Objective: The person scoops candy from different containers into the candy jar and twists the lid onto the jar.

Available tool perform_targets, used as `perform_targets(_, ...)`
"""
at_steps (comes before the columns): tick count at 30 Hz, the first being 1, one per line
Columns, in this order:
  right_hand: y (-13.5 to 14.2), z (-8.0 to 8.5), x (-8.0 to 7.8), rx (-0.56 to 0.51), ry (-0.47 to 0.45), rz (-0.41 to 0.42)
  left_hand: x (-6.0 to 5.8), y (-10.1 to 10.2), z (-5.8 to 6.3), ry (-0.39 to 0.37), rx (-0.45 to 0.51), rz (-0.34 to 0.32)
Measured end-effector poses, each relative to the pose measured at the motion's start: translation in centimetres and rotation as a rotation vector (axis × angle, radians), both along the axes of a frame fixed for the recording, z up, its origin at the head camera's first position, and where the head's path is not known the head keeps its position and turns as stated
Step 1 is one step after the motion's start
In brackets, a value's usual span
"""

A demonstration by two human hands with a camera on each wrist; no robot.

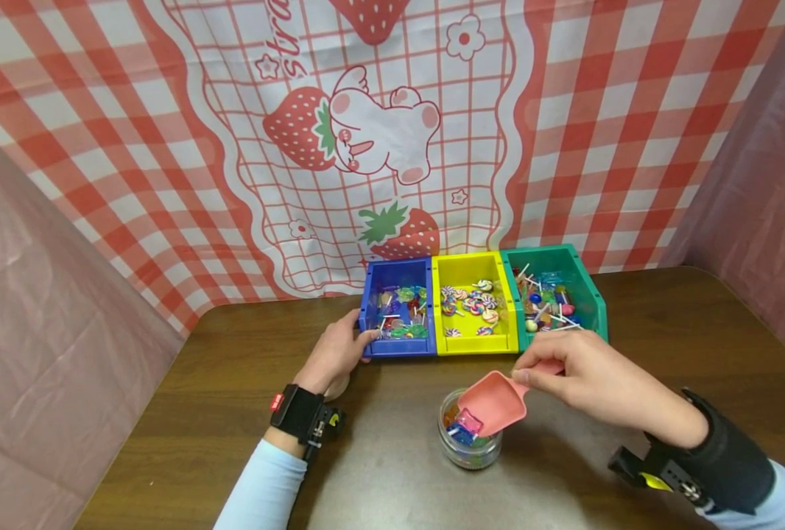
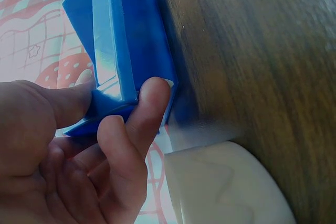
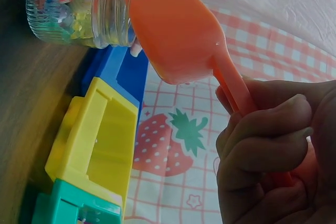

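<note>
My right hand (image 1: 581, 375) holds a pink scoop (image 1: 495, 401) by its handle, thumb and fingers wrapped round it in the right wrist view. The scoop tilts down over the mouth of a small glass jar (image 1: 472, 460). A pink translucent piece (image 1: 470, 422) lies at the scoop's lip. Colourful small pieces (image 3: 65, 11) fill the jar. With my left hand (image 1: 339, 350) I grip the near left corner of a blue bin (image 1: 402, 347); thumb and fingers stand on either side of its wall (image 2: 113, 45) in the left wrist view.
A yellow bin (image 1: 475, 344) with swirl lollipops and a green bin (image 1: 594, 294) with mixed charms adjoin the blue one. A cream object (image 2: 231, 184) lies beneath my left wrist. Behind the wooden table (image 1: 247, 368) hangs a strawberry-print cloth (image 1: 578, 147).
</note>
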State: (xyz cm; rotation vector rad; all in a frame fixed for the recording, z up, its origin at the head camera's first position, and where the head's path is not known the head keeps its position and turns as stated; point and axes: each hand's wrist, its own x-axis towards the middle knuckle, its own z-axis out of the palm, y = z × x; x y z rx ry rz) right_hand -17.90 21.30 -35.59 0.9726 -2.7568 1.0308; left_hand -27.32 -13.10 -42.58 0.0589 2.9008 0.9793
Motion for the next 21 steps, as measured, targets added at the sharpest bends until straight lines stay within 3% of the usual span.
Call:
perform_targets(15,1.4,1.5,0.2,-0.010,0.058,-0.099,0.0,0.0,0.0,0.013,0.006,-0.007)
perform_targets(21,2.3,2.3,0.2,-0.009,0.136,-0.166,0.1,-0.1,-0.1,0.015,0.006,-0.013)
